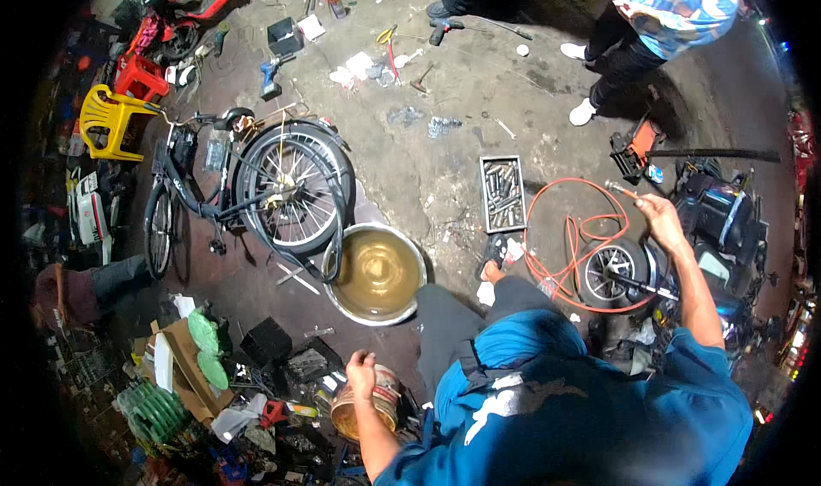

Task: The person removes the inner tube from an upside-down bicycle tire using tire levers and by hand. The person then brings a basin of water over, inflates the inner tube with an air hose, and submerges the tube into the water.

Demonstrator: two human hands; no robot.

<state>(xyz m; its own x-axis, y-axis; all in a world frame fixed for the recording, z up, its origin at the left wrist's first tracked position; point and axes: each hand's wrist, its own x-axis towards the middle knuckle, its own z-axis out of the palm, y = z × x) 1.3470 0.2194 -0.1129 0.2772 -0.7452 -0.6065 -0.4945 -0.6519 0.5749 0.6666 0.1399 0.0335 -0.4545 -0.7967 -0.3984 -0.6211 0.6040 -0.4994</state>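
Observation:
At the right my right hand (pixel 660 218) is closed round the end of an orange air hose (pixel 554 186), whose metal fitting (pixel 612 186) points up and left. Loose coils of the hose lie on the floor round a small spoked-rim wheel (pixel 611 272). My left hand (pixel 361 376) is held with curled fingers over a dirty bucket (pixel 389 400); whether anything is in them is hidden. Ahead of it stands a metal basin (pixel 416 245) of murky water. A black inner tube (pixel 338 251) droops from the bicycle's wheel (pixel 291 186) into the basin's left side.
The bicycle (pixel 201 204) lies to the left, near a yellow plastic chair (pixel 111 122). A tray of metal sockets (pixel 503 193) sits ahead, with a blue drill (pixel 270 77) farther off. A person (pixel 654 32) stands at the far right. Boxes and scrap (pixel 205 362) crowd the near left.

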